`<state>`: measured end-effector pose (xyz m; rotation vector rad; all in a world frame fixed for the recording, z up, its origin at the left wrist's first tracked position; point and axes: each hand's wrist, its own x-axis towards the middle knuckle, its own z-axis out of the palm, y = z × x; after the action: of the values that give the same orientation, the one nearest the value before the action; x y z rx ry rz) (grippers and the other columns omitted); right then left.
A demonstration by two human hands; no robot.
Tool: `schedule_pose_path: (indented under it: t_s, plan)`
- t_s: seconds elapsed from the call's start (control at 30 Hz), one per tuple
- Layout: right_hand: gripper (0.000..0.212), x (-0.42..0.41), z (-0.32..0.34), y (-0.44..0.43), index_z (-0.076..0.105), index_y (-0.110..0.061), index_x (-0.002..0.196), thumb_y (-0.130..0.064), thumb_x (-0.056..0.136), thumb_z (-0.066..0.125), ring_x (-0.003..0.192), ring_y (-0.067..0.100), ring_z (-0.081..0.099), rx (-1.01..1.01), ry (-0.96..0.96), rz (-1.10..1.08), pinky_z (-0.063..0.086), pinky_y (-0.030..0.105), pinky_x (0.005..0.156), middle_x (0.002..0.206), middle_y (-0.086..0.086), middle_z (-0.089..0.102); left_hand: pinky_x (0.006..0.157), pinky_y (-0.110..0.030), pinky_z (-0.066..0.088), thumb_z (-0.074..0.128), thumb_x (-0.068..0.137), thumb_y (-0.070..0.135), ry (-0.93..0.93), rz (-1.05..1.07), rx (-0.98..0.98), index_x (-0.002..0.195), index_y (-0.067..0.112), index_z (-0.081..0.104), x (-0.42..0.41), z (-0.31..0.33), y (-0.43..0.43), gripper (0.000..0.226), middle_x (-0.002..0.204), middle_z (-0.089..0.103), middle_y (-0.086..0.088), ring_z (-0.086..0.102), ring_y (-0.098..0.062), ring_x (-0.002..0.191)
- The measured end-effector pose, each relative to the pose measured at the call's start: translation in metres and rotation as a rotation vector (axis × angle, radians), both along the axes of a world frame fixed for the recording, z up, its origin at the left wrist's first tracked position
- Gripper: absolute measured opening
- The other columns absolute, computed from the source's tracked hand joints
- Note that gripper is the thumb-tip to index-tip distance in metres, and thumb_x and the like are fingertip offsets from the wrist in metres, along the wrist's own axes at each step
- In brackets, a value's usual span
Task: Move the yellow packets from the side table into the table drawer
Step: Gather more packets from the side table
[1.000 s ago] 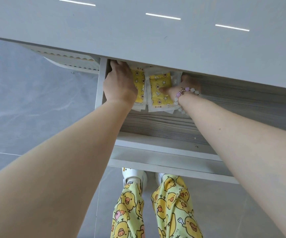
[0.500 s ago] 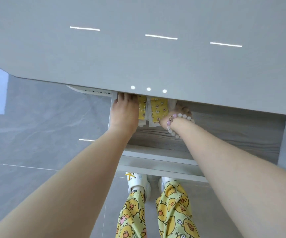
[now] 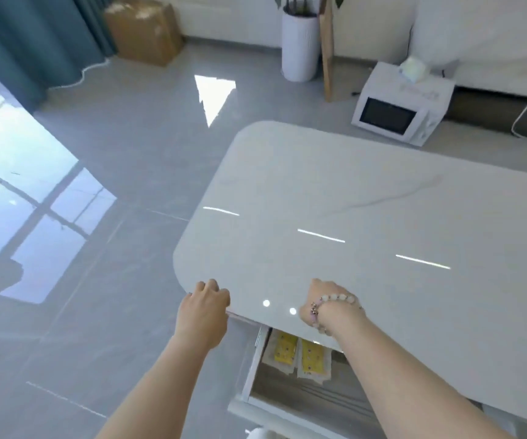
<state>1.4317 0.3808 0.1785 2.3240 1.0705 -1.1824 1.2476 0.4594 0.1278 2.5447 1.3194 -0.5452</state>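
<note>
Hands are out of the white, wood-floored drawer [image 3: 250,372] now: the left hand [image 3: 203,308] hangs loosely curled and empty by the glossy white tabletop [image 3: 351,191] edge, while the right hand [image 3: 321,296] hides its fingers, so its state is unclear. The yellow plastic packets [image 3: 312,356] lie released below, between the wrists, so this batch looks delivered.

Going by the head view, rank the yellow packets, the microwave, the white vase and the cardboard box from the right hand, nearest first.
1. The yellow packets, in the open drawer just below the right hand.
2. The microwave, on the floor past the table.
3. The white vase, further back by the wall.
4. The cardboard box, at the far left.
</note>
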Motion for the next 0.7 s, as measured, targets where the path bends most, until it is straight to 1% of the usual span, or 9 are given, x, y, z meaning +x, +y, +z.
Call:
schedule_pose_path:
  t_s: [0.03,0.07,0.13,0.2,0.3,0.4,0.5,0.6,0.7]
  plan:
    - [0.014,-0.009,0.018,0.012,0.051,-0.013,0.096,-0.012,0.083,0.051,0.099,0.019,0.059,0.127,-0.042,0.018,0.041,0.026,0.073,0.093,0.005,0.058,0.086,-0.025,0.038,0.048,0.095,0.025,-0.04,0.046,0.024,0.117,0.024,0.054,-0.006,0.027,0.01,0.023,0.124,0.045,0.005,0.041,-0.015,0.118]
    - [0.031,-0.021,0.036,0.028,0.048,-0.011,0.112,-0.011,0.081,0.05,0.107,0.023,0.056,0.227,-0.071,0.096,0.041,0.03,0.076,0.109,0.006,0.059,0.085,-0.025,0.037,0.048,0.095,0.028,-0.084,0.095,0.05,0.118,0.025,0.054,-0.015,0.052,0.02,0.024,0.125,0.044,0.006,0.04,-0.016,0.119]
    - [0.044,-0.054,0.08,0.058,0.04,-0.012,0.126,-0.012,0.083,0.047,0.118,0.024,0.046,0.423,-0.133,0.288,0.038,0.032,0.087,0.126,0.007,0.05,0.083,-0.025,0.034,0.048,0.095,0.031,-0.158,0.171,0.115,0.119,0.026,0.054,-0.037,0.1,0.038,0.025,0.127,0.044,0.006,0.039,-0.016,0.12]
    - [0.044,-0.092,0.116,0.082,0.038,-0.014,0.13,-0.014,0.086,0.043,0.122,0.024,0.041,0.579,-0.212,0.458,0.035,0.033,0.092,0.131,0.008,0.045,0.083,-0.024,0.031,0.048,0.094,0.03,-0.199,0.249,0.204,0.121,0.026,0.052,-0.071,0.143,0.05,0.029,0.128,0.042,0.007,0.038,-0.015,0.121]
    - [0.044,-0.157,0.161,0.117,0.038,-0.015,0.131,-0.016,0.087,0.041,0.121,0.025,0.039,0.765,-0.249,0.6,0.034,0.034,0.093,0.131,0.008,0.043,0.09,-0.024,0.034,0.047,0.093,0.031,-0.204,0.403,0.338,0.13,0.027,0.046,-0.143,0.189,0.058,0.037,0.135,0.036,0.008,0.037,-0.014,0.124]
    - [0.047,-0.231,0.188,0.141,0.035,-0.014,0.134,-0.018,0.088,0.042,0.123,0.027,0.036,0.859,-0.228,0.738,0.034,0.036,0.095,0.135,0.009,0.04,0.094,-0.027,0.038,0.047,0.092,0.033,-0.18,0.572,0.393,0.14,0.026,0.032,-0.227,0.214,0.053,0.051,0.14,0.032,0.008,0.036,-0.015,0.127]
    - [0.049,-0.314,0.213,0.152,0.033,-0.014,0.136,-0.024,0.09,0.042,0.125,0.026,0.036,0.934,-0.189,0.88,0.035,0.036,0.096,0.138,0.008,0.039,0.096,-0.03,0.037,0.046,0.094,0.034,-0.094,0.659,0.404,0.147,0.024,0.02,-0.315,0.236,0.036,0.06,0.145,0.029,0.005,0.036,-0.017,0.13]
    - [0.052,-0.403,0.233,0.158,0.031,-0.016,0.138,-0.027,0.089,0.044,0.126,0.024,0.036,1.0,-0.112,0.975,0.035,0.035,0.094,0.138,0.007,0.039,0.098,-0.033,0.037,0.046,0.094,0.034,-0.02,0.741,0.452,0.147,0.021,0.02,-0.4,0.261,0.022,0.06,0.144,0.032,0.0,0.04,-0.021,0.127]
    - [0.053,-0.488,0.25,0.153,0.03,-0.017,0.139,-0.029,0.089,0.046,0.128,0.024,0.036,1.062,-0.06,1.113,0.035,0.036,0.096,0.138,0.006,0.039,0.096,-0.032,0.037,0.047,0.093,0.036,0.028,0.859,0.53,0.146,0.021,0.024,-0.475,0.286,0.001,0.059,0.139,0.039,0.0,0.043,-0.021,0.124]
